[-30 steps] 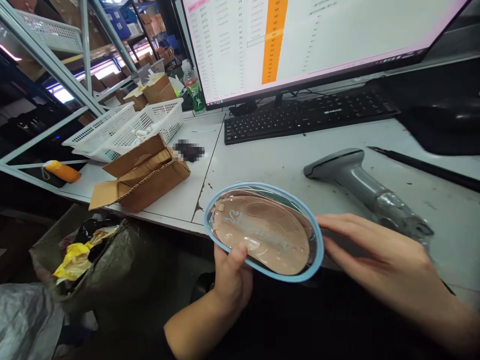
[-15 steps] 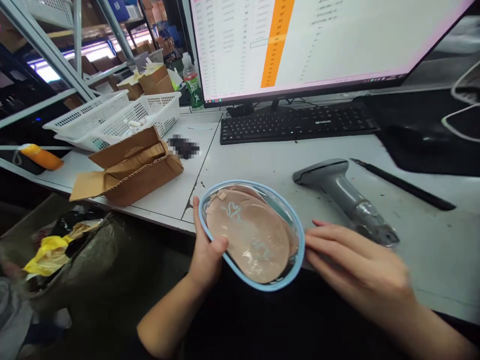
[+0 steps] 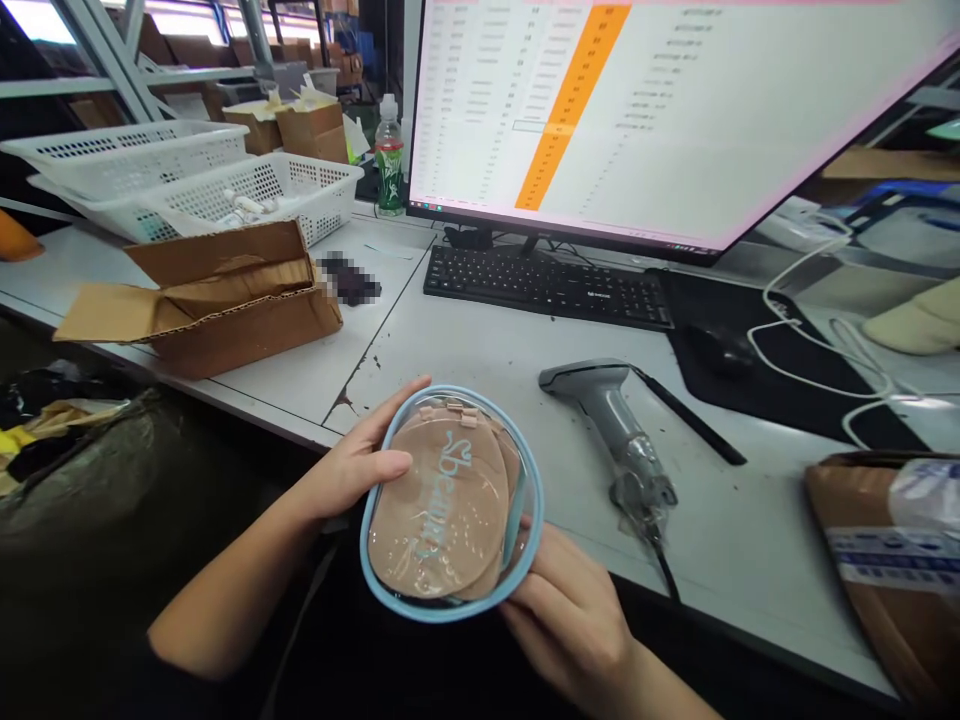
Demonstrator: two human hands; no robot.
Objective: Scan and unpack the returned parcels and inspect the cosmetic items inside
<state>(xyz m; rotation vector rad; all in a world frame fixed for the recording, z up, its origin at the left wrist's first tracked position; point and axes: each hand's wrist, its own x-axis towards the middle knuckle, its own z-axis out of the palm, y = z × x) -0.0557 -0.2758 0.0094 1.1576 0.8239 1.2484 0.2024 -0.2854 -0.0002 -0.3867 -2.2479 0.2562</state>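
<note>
I hold a clear oval pouch (image 3: 381, 600) with light blue piping in front of me, above my lap. Inside it lie beige rounded pieces (image 3: 442, 510), the front one printed with pale blue lettering that reads like "beauty". My left hand (image 3: 367, 455) grips the pouch's upper left side, thumb on its clear face and fingers behind. At the lower right rim, my right hand (image 3: 570, 610) pinches the edge, its fingertips partly hidden by the pouch. On the desk to the right lies a grey barcode scanner (image 3: 611, 415), its handle wrapped in clear plastic.
An open cardboard box (image 3: 247, 335) stands on the left, before white baskets (image 3: 315, 185). Behind are a keyboard (image 3: 525, 285), monitor (image 3: 480, 120) and green-labelled bottle (image 3: 389, 165). Rightward lie a black stick (image 3: 694, 418), mouse (image 3: 720, 350), white cable (image 3: 814, 345) and brown package (image 3: 892, 590).
The pouch has turned, so its lettering now runs nearly vertical, and sits further left. My right hand has moved left and under its rim. The view has swung right, revealing the brown package.
</note>
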